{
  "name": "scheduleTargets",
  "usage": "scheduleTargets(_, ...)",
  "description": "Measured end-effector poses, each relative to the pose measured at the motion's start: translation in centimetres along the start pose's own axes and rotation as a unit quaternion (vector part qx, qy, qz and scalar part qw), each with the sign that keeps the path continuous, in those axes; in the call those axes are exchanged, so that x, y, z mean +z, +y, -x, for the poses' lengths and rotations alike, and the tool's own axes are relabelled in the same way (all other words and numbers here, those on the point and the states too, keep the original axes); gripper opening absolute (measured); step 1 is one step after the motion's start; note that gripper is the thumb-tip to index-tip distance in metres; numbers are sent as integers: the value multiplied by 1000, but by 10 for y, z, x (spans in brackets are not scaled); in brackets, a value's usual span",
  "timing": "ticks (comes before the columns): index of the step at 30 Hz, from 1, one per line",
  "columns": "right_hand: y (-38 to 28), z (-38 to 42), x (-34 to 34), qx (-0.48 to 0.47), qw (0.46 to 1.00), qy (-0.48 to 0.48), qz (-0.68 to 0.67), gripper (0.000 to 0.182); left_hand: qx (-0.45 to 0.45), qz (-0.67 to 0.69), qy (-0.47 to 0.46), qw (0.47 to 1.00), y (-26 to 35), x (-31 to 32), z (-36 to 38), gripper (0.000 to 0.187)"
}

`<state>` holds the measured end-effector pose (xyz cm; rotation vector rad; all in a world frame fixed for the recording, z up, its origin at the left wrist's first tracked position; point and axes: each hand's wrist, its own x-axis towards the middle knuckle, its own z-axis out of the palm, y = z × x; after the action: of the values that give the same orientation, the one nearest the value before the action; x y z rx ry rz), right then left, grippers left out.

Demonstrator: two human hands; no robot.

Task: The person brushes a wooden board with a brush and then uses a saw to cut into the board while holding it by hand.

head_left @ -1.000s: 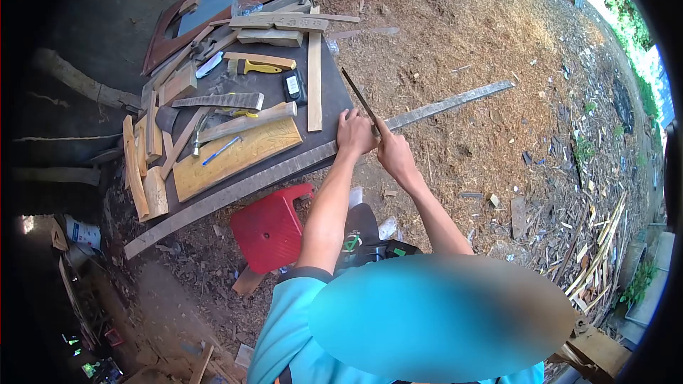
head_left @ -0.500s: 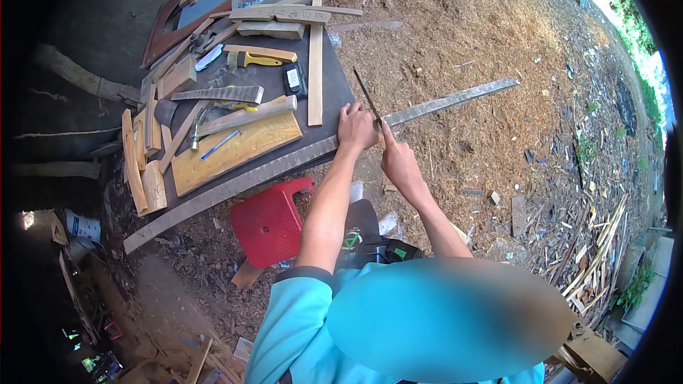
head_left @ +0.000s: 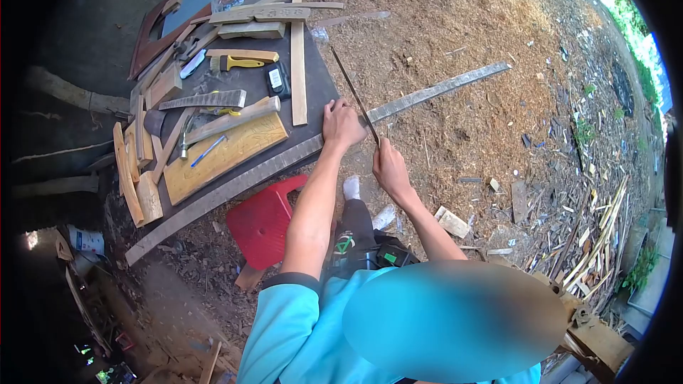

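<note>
A long, slightly curved wooden strip (head_left: 235, 190) runs along the table's near edge, its far end (head_left: 455, 82) sticking out past the corner over the ground. My left hand (head_left: 343, 125) presses on the strip at the table corner, fingers wrapped over it. In my right hand (head_left: 388, 166) is the near end of a thin, dark saw blade (head_left: 348, 80), whose handle is hidden by the fingers. The blade crosses the strip just right of my left hand and points up and away.
On the dark table (head_left: 313, 71) lie a brush (head_left: 242, 62), a hammer (head_left: 184, 144), a pen (head_left: 208, 151), a black device (head_left: 277, 80), a wooden board (head_left: 224, 160) and several wood pieces. A red stool (head_left: 262, 224) stands below. Sawdust and scraps cover the ground.
My right hand has drawn back toward my body with the saw, so more blade shows beyond the strip. The camera view has shifted slightly. My left hand stays on the strip.
</note>
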<state>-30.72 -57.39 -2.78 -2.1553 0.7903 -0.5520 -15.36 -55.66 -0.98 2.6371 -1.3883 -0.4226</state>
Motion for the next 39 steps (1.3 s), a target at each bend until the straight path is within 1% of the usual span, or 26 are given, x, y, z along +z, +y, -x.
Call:
scheduleTargets(1, -3, -3, -1, 7, 1000, 0, -6, 11, 2, 1, 1, 1000, 0, 0, 0, 27)
scheduleTargets(2, -4, -7, -2, 25, 999, -30, 15, 11, 4, 2, 3, 1000, 0, 0, 0, 26)
scheduleTargets(5, 0, -13, 5, 34, 999, -36, 9, 12, 9, 1, 15, 1000, -1, 2, 1, 25)
scheduleTargets(9, 2, -15, 11, 21, 999, -20, 14, 12, 19, 8, 18, 1000, -4, 7, -2, 31)
scheduleTargets(12, -4, -21, 13, 17, 1000, -9, 19, 11, 10, 8, 33, 999, -4, 10, -3, 23)
scheduleTargets(15, 0, -23, 16, 14, 999, -12, 31, 14, 12, -1, 14, 1000, -3, 7, -2, 24)
scheduleTargets(18, -1, -22, 10, 5, 999, -15, 32, 20, 8, 11, 13, 1000, 0, -1, 1, 25)
scheduleTargets(21, 0, -18, 0, 4, 999, -16, 39, 28, 11, -5, 3, 1000, 1, -4, 2, 27)
scheduleTargets(23, 2, -12, -3, 2, 999, -12, 40, 33, 5, 12, -1, 1000, 2, -7, 4, 29)
scheduleTargets(24, 1, -11, -5, -5, 999, -23, 29, 46, 1, 16, -1, 1000, 3, -8, 4, 29)
scheduleTargets(28, -9, -8, -9, 10, 998, -52, 43, 59, 7, 11, 20, 1000, 0, -2, 4, 28)
scheduleTargets(30, -10, -8, -10, 10, 997, -68, 41, 64, 9, 7, 5, 1000, -1, -1, 2, 28)
scheduleTargets(34, -9, -5, -12, -2, 997, -69, 46, 65, 9, 9, -32, 999, -1, -2, -1, 26)
scheduleTargets(39, -15, 2, -9, 20, 993, -70, 97, 68, 8, 1, -6, 1000, 0, -1, 2, 28)
